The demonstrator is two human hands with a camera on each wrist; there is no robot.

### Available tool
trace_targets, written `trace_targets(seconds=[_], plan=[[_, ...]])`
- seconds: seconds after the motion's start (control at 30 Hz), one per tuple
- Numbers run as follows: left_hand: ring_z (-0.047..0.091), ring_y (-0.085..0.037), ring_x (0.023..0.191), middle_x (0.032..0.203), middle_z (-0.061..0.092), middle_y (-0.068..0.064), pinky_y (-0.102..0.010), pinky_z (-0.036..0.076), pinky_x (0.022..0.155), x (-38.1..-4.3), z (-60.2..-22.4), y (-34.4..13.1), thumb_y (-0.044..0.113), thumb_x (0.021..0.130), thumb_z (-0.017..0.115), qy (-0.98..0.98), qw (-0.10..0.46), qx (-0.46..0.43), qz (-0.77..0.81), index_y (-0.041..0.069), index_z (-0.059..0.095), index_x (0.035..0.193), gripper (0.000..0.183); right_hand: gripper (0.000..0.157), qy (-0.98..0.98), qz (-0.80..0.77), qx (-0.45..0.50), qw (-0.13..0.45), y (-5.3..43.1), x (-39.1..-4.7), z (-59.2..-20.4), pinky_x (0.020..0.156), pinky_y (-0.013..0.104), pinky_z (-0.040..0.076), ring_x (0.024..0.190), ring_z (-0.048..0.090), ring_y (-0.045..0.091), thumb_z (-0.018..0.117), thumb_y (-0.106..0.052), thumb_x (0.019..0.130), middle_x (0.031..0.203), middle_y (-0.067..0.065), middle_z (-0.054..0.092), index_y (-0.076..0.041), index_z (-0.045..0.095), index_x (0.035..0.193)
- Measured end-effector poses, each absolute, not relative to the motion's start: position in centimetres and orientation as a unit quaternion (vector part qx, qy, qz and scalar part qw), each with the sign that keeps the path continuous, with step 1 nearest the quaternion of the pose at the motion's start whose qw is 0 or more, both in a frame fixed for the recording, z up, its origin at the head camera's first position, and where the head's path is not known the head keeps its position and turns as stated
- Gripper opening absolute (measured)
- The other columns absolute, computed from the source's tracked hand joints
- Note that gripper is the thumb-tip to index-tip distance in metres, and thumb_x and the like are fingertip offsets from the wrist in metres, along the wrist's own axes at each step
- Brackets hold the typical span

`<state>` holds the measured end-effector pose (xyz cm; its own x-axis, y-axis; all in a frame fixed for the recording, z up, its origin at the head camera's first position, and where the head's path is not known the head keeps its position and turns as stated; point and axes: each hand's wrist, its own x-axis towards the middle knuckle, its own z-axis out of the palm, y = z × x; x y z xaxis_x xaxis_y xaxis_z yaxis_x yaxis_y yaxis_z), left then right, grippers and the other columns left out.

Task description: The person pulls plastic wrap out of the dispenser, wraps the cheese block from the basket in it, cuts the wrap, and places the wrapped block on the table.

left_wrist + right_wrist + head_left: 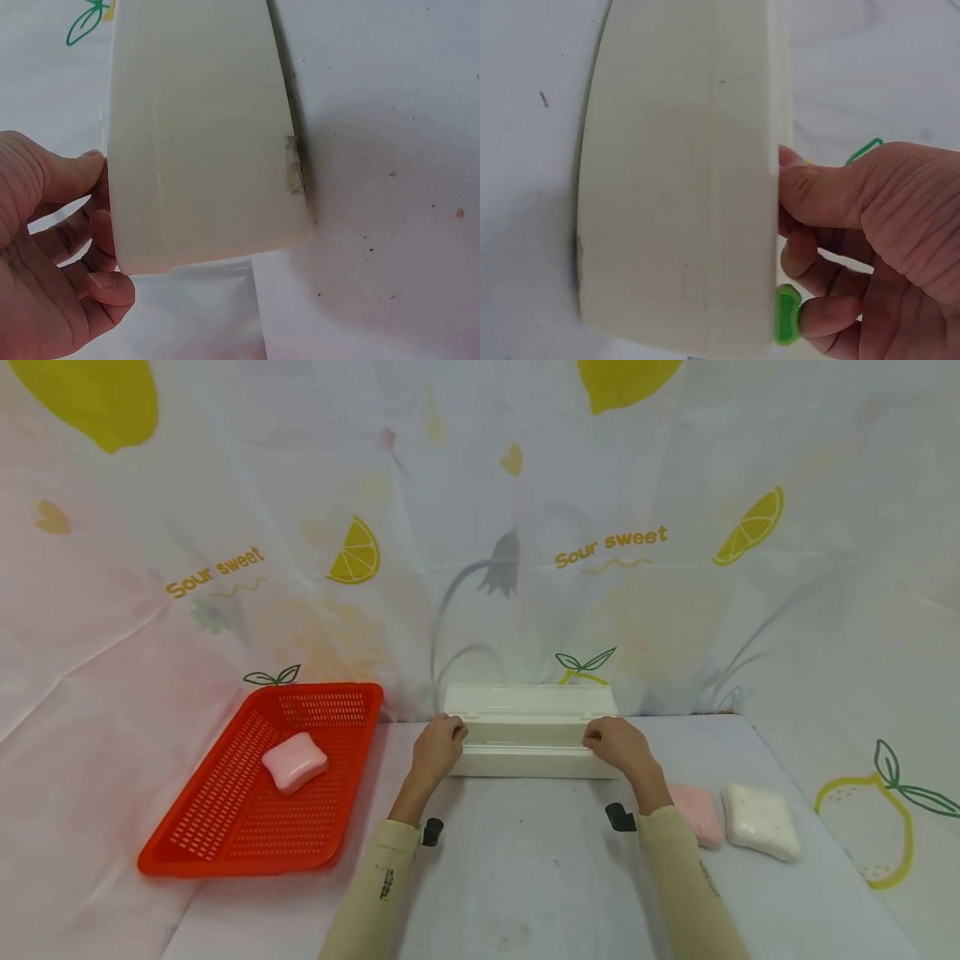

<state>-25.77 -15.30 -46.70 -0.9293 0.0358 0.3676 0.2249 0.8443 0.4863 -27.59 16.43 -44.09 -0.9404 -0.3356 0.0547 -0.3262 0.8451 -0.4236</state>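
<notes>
The left hand point(437, 748) and right hand point(624, 745) each pinch an end of the white box point(532, 766) on the bench's point(517, 877) far side, right of the red basket point(232, 867).

Behind the white-topped desk point(517, 893) hangs a pale cloth backdrop point(667, 635) printed with lemon slices point(356, 553), small hearts point(512, 460) and the words "Sour sweet" point(611, 547), turning pinkish to the desk's left. Above the desk's far edge droops a grey flower print point(504, 564); right of the desk shows a yellow-outlined lemon point(866, 827).
</notes>
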Motion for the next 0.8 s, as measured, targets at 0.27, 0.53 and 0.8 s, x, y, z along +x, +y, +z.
trace_targets(seconds=[0.27, 0.53, 0.8], plan=[[0.055, -0.018, 0.07, 0.081, 0.057, -0.002, -0.034, 0.044, 0.059, -25.6, -46.6, -15.1, 0.013, 0.093, 0.068, -0.945, 0.162, -0.062, -0.279, 0.008, 0.071, 0.091, 0.006, 0.008, 0.969, -0.192, -0.152, -0.014, 16.3, -27.9, -45.0, 0.066, 0.041, 0.048, 0.073, 0.054, 0.02, 0.059, -0.009, 0.098, 0.086, 0.005, 0.06, -0.006, 0.062, 0.091], [0.054, -0.019, 0.068, 0.079, 0.061, -0.004, -0.035, 0.044, 0.059, -25.5, -46.2, -15.3, 0.011, 0.094, 0.066, -0.933, 0.172, -0.071, -0.308, 0.008, 0.069, 0.092, 0.005, 0.005, 0.965, -0.213, -0.143, -0.053, 16.2, -27.7, -44.9, 0.055, 0.035, 0.039, 0.063, 0.046, 0.02, 0.054, -0.014, 0.102, 0.075, 0.003, 0.053, -0.01, 0.054, 0.1], [0.066, -0.018, 0.064, 0.091, 0.068, -0.017, -0.03, 0.046, 0.052, -25.3, -44.9, -15.5, 0.01, 0.102, 0.054, -0.876, 0.141, -0.08, -0.455, 0.0, 0.061, 0.101, 0.012, 0.01, 0.945, -0.257, -0.153, -0.133, 16.2, -27.9, -44.6, 0.062, 0.044, 0.045, 0.067, 0.052, 0.024, 0.053, -0.018, 0.103, 0.083, 0.008, 0.063, -0.009, 0.056, 0.108]])
